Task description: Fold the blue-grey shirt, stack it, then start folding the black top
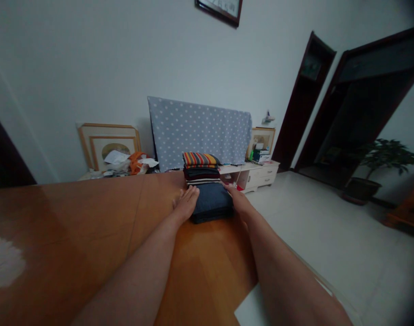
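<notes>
Both my arms reach forward over a brown wooden table [74, 235]. My left hand [186, 203] lies flat, fingers together and stretched out, on the left edge of a folded dark blue cloth [212, 203]. My right hand [237, 197] rests against that cloth's right edge, fingers extended along its side. Just behind the blue cloth stands a stack of folded clothes [202, 168], striped orange, yellow and dark on top, with darker pieces below.
Behind the table a grey polka-dot cover [200, 131] drapes something on a low white cabinet [259, 174]. Framed pictures [108, 145] lean on the wall at left. A potted plant [380, 167] and dark doorways [359, 108] are at right, over pale floor tiles.
</notes>
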The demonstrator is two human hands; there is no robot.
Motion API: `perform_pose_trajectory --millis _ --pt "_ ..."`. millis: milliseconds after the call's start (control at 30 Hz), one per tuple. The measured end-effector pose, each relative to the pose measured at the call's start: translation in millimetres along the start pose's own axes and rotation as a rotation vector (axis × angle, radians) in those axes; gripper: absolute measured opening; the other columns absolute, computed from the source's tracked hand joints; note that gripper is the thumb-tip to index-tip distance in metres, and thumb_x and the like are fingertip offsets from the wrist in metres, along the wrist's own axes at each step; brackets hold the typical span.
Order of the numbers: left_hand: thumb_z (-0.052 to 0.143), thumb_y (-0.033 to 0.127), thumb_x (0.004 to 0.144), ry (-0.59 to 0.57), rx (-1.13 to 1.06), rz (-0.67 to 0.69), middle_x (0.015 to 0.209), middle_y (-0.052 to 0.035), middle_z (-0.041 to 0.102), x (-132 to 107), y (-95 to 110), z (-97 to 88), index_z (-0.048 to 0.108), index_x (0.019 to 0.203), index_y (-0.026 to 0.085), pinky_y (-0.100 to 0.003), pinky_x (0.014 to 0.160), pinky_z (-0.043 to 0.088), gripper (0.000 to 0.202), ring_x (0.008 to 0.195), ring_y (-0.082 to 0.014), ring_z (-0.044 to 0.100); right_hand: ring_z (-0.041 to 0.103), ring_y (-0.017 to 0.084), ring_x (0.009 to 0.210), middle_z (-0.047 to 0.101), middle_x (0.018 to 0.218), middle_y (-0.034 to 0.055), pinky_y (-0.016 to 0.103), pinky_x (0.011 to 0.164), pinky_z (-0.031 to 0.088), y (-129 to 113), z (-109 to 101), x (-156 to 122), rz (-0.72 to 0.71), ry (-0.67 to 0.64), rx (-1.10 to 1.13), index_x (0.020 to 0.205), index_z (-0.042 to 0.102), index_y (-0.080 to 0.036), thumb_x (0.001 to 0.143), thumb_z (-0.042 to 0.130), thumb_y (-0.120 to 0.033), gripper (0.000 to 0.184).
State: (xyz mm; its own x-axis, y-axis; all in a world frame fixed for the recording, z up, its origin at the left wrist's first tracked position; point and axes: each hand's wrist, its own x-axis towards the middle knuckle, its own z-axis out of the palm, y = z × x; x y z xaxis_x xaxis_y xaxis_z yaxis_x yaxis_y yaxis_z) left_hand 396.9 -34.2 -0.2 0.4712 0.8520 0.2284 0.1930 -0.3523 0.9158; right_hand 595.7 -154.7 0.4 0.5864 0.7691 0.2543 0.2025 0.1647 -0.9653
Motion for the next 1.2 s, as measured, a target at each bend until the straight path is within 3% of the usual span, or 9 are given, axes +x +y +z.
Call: perform_pose_trajectory --millis 100,200,267,367,467,567,633,1000,1200 --pt "0.05 0.055 0.093 0.05 0.014 0.009 0.154 -0.0043 0.046 4.8 0.1 -2.6 0.066 0.121 0.032 -0.059 0.119 -0.001 0.039 0.151 -0.0343 0.018 0.067 0.026 0.107 0.075 0.107 0.0064 0.037 0.088 0.052 10.5 -13.2 4.0 0.116 0.215 0.14 0.097 0.074 -0.022 0.088 0.051 -0.065 0.05" --pt "0.048 0.048 0.096 0.139 -0.003 0.101 0.145 -0.0073 0.056 8.9 3.4 -5.8 0.068 0.117 0.028 -0.052 0.12 0.015 0.035 0.147 -0.0311 0.031 0.07 0.021 0.085 0.076 0.091 0.0068 0.029 0.068 0.053 16.2 -25.4 6.0 0.219 0.414 0.237 0.082 0.069 -0.022 0.089 0.05 -0.057 0.04" --pt "0.047 0.044 0.097 0.16 0.063 0.222 0.137 -0.0085 0.062 8.7 10.5 -6.4 0.068 0.116 0.026 -0.048 0.118 0.024 0.034 0.141 -0.0287 0.041 0.069 0.018 0.074 0.075 0.083 0.0066 0.027 0.061 0.051 17.1 -29.5 6.2 0.273 0.472 0.29 0.076 0.064 -0.022 0.091 0.048 -0.049 0.035" --pt "0.039 0.04 0.1 0.099 0.294 0.443 0.134 -0.0112 0.063 2.1 27.6 -1.5 0.065 0.123 0.02 -0.044 0.116 0.031 0.04 0.134 -0.0254 0.05 0.067 0.016 0.063 0.073 0.074 0.0065 0.026 0.056 0.049 17.8 -29.8 6.5 0.284 0.485 0.31 0.074 0.062 -0.02 0.091 0.047 -0.045 0.034" --pt "0.031 0.042 0.103 -0.08 0.5 0.605 0.143 -0.0111 0.057 -10.6 43.1 8.8 0.058 0.135 0.018 -0.041 0.117 0.03 0.048 0.136 -0.0222 0.048 0.064 0.015 0.058 0.072 0.07 0.0063 0.025 0.052 0.046 20.7 -28.2 7.5 0.238 0.461 0.254 0.074 0.063 -0.019 0.092 0.047 -0.048 0.038" --pt "0.04 0.055 0.098 -0.306 0.695 0.663 0.155 -0.0092 0.043 -22.9 47.5 17.6 0.045 0.148 0.023 -0.05 0.121 0.02 0.059 0.144 -0.0256 0.038 0.062 0.015 0.056 0.071 0.068 0.0062 0.026 0.05 0.044 24.9 -28.3 9.5 0.211 0.444 0.208 0.074 0.064 -0.019 0.092 0.045 -0.054 0.044" --pt "0.048 0.058 0.094 -0.386 0.791 0.672 0.16 -0.0077 0.035 -27.8 44.8 20.6 0.037 0.153 0.027 -0.057 0.121 0.015 0.067 0.148 -0.0279 0.031 0.061 0.016 0.055 0.071 0.067 0.0063 0.026 0.05 0.044 27.4 -29.0 11.3 0.22 0.447 0.208 0.074 0.064 -0.019 0.092 0.045 -0.056 0.046" --pt "0.047 0.04 0.098 -0.249 0.913 0.635 0.157 -0.0081 0.04 -32.9 41.8 35.1 0.04 0.151 0.028 -0.058 0.12 0.008 0.055 0.148 -0.0281 0.031 0.065 0.019 0.063 0.072 0.072 0.008 0.029 0.057 0.049 42.2 -29.1 21.1 0.154 0.459 0.076 0.076 0.069 -0.019 0.091 0.04 -0.063 0.055" --pt "0.044 0.056 0.096 -0.349 0.868 0.638 0.158 -0.0079 0.039 -34.5 47.5 32.1 0.043 0.149 0.028 -0.063 0.119 0.006 0.06 0.148 -0.0303 0.03 0.068 0.022 0.07 0.073 0.076 0.0092 0.032 0.064 0.051 35.6 -28.5 14.4 0.13 0.435 -0.002 0.079 0.071 -0.018 0.09 0.04 -0.061 0.055"
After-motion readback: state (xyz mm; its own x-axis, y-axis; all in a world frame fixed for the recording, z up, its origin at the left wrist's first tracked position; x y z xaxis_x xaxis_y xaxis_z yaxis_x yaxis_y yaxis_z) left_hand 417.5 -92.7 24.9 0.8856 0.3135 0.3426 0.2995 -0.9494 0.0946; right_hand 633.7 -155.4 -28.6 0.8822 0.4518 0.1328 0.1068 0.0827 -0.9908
